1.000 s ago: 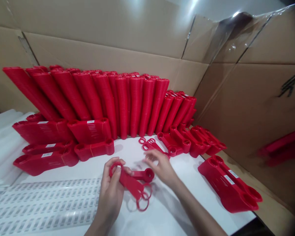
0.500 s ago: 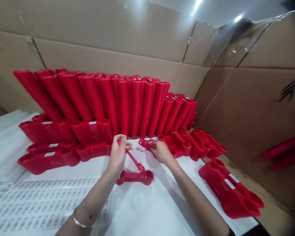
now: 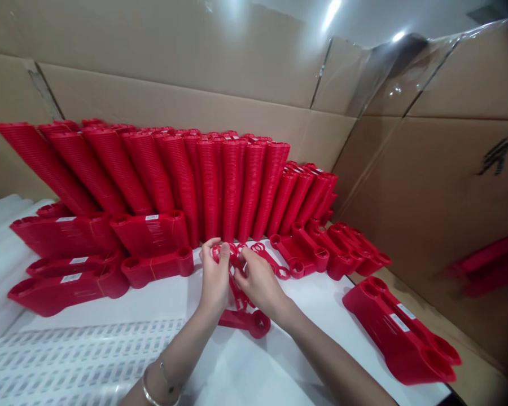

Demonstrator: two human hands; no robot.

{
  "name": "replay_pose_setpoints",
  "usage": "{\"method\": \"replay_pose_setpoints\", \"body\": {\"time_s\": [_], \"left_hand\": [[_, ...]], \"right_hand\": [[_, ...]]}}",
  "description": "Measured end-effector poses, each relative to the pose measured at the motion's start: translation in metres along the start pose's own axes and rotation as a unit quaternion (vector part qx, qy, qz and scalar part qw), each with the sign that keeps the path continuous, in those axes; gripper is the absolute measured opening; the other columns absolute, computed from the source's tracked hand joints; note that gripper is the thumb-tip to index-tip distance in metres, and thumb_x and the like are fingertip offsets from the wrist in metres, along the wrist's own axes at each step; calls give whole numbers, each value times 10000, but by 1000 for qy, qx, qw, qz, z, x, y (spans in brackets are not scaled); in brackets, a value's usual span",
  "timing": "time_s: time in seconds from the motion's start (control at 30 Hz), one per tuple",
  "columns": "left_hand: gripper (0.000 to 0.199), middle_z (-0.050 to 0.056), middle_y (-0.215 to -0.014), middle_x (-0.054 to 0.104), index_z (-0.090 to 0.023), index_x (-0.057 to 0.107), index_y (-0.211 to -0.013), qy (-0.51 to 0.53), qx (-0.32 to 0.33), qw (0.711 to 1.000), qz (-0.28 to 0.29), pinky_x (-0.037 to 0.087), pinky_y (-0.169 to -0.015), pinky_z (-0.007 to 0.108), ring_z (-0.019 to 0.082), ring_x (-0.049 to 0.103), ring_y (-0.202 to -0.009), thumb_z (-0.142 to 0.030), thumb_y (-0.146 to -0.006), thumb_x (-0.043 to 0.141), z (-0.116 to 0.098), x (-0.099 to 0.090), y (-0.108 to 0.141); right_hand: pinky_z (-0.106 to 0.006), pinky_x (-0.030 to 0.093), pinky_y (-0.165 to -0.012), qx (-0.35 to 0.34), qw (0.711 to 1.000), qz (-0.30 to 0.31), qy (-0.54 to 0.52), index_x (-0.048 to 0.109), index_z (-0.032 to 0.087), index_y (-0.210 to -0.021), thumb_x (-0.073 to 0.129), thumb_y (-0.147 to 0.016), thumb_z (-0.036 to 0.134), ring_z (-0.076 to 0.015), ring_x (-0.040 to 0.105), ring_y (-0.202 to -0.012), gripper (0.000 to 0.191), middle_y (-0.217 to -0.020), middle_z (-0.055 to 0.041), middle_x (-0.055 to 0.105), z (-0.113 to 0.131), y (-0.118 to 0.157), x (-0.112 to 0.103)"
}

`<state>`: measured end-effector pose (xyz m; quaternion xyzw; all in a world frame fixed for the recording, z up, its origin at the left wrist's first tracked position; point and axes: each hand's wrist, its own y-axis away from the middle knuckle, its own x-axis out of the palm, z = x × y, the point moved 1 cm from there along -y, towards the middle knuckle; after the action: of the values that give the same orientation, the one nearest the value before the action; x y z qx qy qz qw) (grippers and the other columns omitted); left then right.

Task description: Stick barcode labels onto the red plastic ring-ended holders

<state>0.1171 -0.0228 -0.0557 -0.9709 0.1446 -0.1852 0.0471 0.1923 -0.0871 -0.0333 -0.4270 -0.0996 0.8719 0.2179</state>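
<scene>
My left hand (image 3: 215,276) is closed around thin red plastic pieces (image 3: 237,290) with ring-shaped ends. My right hand (image 3: 260,277) meets it from the right, fingers bent onto the same pieces near their upper end. The pieces slant down from my hands toward a thicker red part (image 3: 248,322) lying on the white table, its left end hidden by my left arm. Other loose flat red pieces (image 3: 272,260) with rings lie just beyond my right hand. Fingertips partly hide what is between them.
Tall red stacks (image 3: 211,186) line the back against cardboard (image 3: 186,93). Banded red bundles stand left (image 3: 150,242) and right (image 3: 400,330). A label sheet (image 3: 80,355) covers the front left of the white table (image 3: 254,378); white foam (image 3: 4,254) is stacked far left.
My right hand has moved left from the loose pieces to my left hand, and both now touch the thin pieces. My left hand has shifted slightly right. The view has shifted a little.
</scene>
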Motion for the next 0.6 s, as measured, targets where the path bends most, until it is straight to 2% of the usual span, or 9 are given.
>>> {"method": "replay_pose_setpoints", "body": {"time_s": [0.1,0.2,0.27,0.37,0.47,0.53,0.6], "left_hand": [[344,24,-983,521,-239,449,-1042,-11,-3,999,35,425,-756,241,124,544,-836,-472,-797,513,-4,3,3],[348,32,-1131,477,-244,442,-1064,-46,30,998,27,384,-872,245,139,497,-1014,-407,-782,565,-9,4,4],[338,32,-1151,477,-246,440,-1063,-56,43,997,27,376,-899,250,141,488,-1047,-364,-779,582,-11,3,3],[250,24,-1080,515,-240,459,-1008,-32,49,998,30,433,-815,243,119,556,-908,-361,-806,543,-12,-1,-1],[217,9,-994,535,-232,479,-946,20,48,998,26,465,-736,237,104,583,-796,-374,-798,550,-10,-6,-8],[225,-13,-854,547,-228,471,-908,77,39,996,15,476,-674,229,98,584,-715,-364,-771,586,-10,-10,-14],[272,-43,-736,528,-228,460,-900,123,26,992,-1,471,-610,199,79,565,-624,-310,-722,649,-13,-13,-20]], "right_hand": [[-254,343,-588,-2,1000,3,10,453,185,-803,444,-723,99,-154,488,-684,118,-773,-21,542,3,-2,4],[-261,357,-596,-7,1000,7,-6,462,178,-827,431,-757,117,-153,491,-691,98,-794,-31,543,5,-3,4],[-264,382,-622,-22,999,16,-44,469,179,-857,449,-771,142,-149,503,-714,95,-821,-30,548,6,-3,1],[-266,424,-684,-37,988,69,-133,479,184,-893,534,-760,214,-141,530,-772,147,-892,-24,558,5,-3,-7],[-256,449,-740,-38,964,140,-225,493,180,-974,522,-798,270,-128,558,-859,199,-1082,-50,539,1,-8,-14],[-227,453,-736,-46,962,172,-206,517,190,-1016,452,-848,269,-111,573,-870,197,-1112,-41,550,-6,-13,-18],[-210,441,-743,-36,981,162,-102,557,203,-1006,388,-878,238,-108,577,-876,215,-1043,-21,598,-20,-21,-23]]}}
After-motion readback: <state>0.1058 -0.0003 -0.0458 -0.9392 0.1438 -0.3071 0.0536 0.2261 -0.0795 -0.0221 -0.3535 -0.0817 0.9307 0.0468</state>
